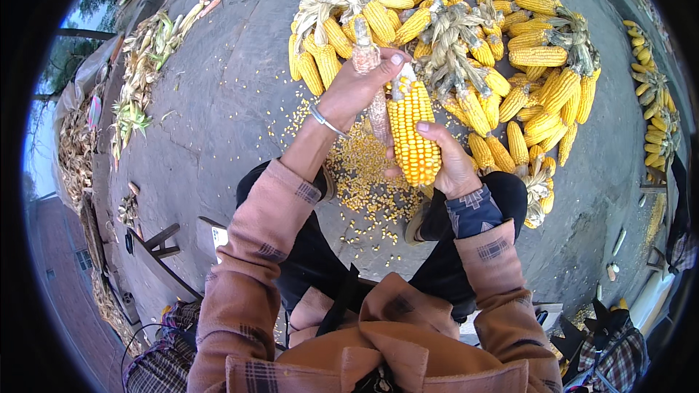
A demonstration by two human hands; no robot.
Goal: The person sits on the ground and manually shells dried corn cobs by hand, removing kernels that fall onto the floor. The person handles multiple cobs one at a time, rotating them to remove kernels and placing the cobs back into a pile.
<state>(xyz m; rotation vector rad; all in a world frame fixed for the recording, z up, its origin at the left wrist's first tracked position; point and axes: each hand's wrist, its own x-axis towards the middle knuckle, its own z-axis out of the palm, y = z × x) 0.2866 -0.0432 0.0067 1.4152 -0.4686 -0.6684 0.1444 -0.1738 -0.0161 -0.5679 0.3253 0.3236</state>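
Observation:
My right hand [456, 166] grips a yellow ear of corn [413, 131] from the right, with its thumb across the kernels. A few kernels are gone near the pale upper tip of the ear. My left hand [352, 87] is closed around a stripped corncob [378, 114], which lies lengthwise along the left side of the ear. The left thumb rests by the ear's tip. Below both hands, loose corn kernels [374, 174] are scattered over the concrete ground between my feet.
Braided bundles of corn ears [538, 57] are heaped ahead and to the right. Dry husks [139, 60] lie in a strip at the left. A wooden bench [158, 262] stands at lower left, near a plaid bundle [164, 349]. More corn [655, 101] lines the far right.

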